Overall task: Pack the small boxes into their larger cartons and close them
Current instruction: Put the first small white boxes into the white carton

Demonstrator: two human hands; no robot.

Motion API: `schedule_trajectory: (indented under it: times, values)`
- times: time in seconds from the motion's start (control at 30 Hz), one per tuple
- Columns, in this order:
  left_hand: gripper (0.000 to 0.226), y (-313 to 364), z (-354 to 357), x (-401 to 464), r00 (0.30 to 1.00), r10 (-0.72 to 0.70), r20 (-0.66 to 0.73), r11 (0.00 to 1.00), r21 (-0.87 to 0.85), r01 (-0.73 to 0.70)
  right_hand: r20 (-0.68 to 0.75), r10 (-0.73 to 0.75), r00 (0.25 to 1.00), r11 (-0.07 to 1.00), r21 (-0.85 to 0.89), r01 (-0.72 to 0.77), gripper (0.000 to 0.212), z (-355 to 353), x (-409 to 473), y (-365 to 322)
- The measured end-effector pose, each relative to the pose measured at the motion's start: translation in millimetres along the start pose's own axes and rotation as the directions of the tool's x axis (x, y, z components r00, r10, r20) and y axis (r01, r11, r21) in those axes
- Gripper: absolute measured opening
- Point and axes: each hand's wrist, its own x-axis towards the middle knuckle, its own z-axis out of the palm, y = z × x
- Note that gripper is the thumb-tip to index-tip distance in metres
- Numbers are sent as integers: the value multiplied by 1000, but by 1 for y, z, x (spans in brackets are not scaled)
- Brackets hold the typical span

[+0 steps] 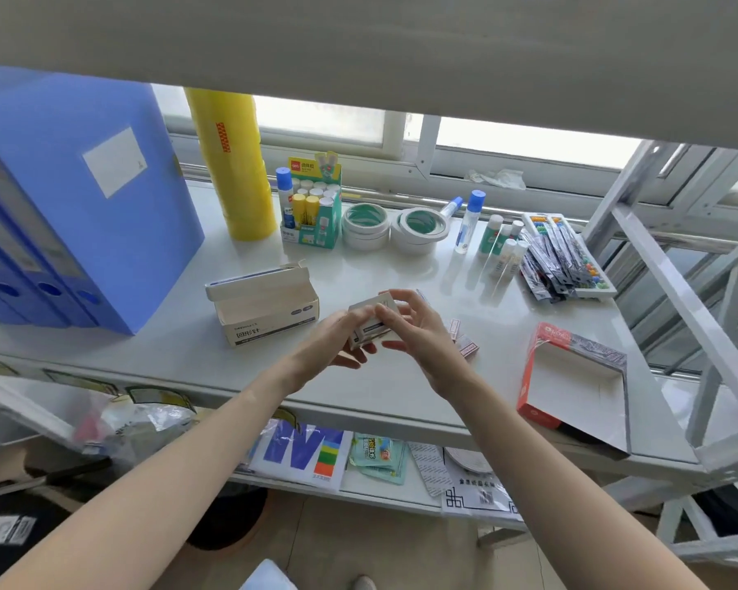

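Holding one small white box (373,323) between both hands above the tabletop (358,385): left hand (337,338) under and behind its lower-left end, right hand (414,334) closed over its right side, fingers on its top edge. Box tilted, long axis running from lower left to upper right, printed face toward the camera.

Cartons, two: one white carton (267,310) left of the hands, lid flap raised, opening upward, long axis left to right; one red carton (571,376) well to the right, lying open with its white inside showing.

Small pink boxes (465,340), at least two, on the tabletop just right of the right hand; exact count unclear.

Blue file boxes (60,206), three spines, far left. Yellow roll (231,163), one, upright. Tape rolls (395,225), two stacks. Glue display box (314,210), one.
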Motion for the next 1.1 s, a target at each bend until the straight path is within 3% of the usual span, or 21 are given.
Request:
schedule_trajectory:
  times: [0.13,0.23,0.33,0.53,0.73,0.87,1.0,1.1]
  values:
    - [44,-5,-22,-9,999,1,-54,1000,-15,-2,144,-65,987,972,-214,95,53,12,7,-6]
    - [34,-6,-38,-13,996,-13,-90,1000,-27,11,285,-198,938,763,-556,330,68,23,19,-9]
    - [39,-7,-51,-17,993,-28,-115,999,-30,25,414,-234,880,537,-699,472,63,41,33,-12]
    - [44,-16,-77,-23,989,14,-151,997,72,-3,474,-204,856,436,-739,513,41,71,57,-23]
    - [67,-18,-105,-19,928,70,-366,978,206,7,411,-247,878,443,-757,480,33,83,79,-24]
    - [61,-29,-124,-10,918,206,-338,854,521,0,356,-210,911,490,-767,413,39,88,92,-20]
    - [44,-34,-130,-7,894,158,-420,923,383,17,391,-130,911,514,-759,399,39,95,99,-11]
    - [36,-29,-133,-1,839,281,-466,863,505,-9,391,-114,913,543,-745,387,38,95,100,-9]
